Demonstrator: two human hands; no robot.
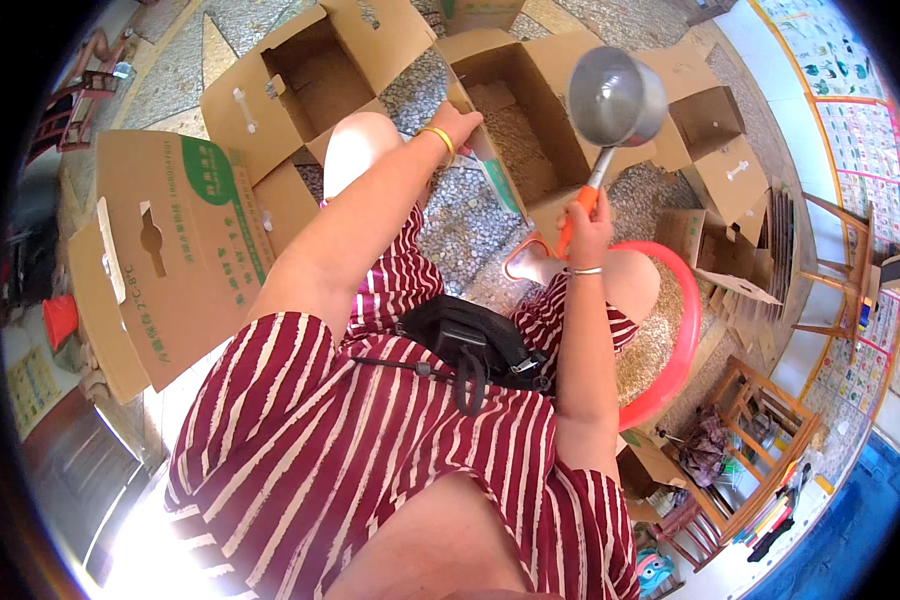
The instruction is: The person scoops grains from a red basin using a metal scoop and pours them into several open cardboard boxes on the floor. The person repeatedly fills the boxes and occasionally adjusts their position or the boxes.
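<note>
My left hand (pixel 456 127) grips the near side wall of an open cardboard box (pixel 553 127), pinching its edge. Loose tan grain or husks (pixel 506 124) cover part of that box's bottom. In my right hand (pixel 591 225) is the orange handle of a metal ladle (pixel 616 97), its deep bowl raised over the box's right flap. The bowl looks empty, with its inside facing up toward me. By my right knee stands a red plastic basin (pixel 686 330) holding more of the tan grain (pixel 652 337), partly hidden behind my leg and forearm.
More open cardboard boxes stand around, one at upper left (pixel 322 71), one at right (pixel 709 124) and a smaller one (pixel 727 251). A large printed carton (pixel 172 247) is at my left. Flattened cardboard (pixel 780 240), a wooden chair (pixel 840 262) and a wooden rack (pixel 757 450) line the right wall.
</note>
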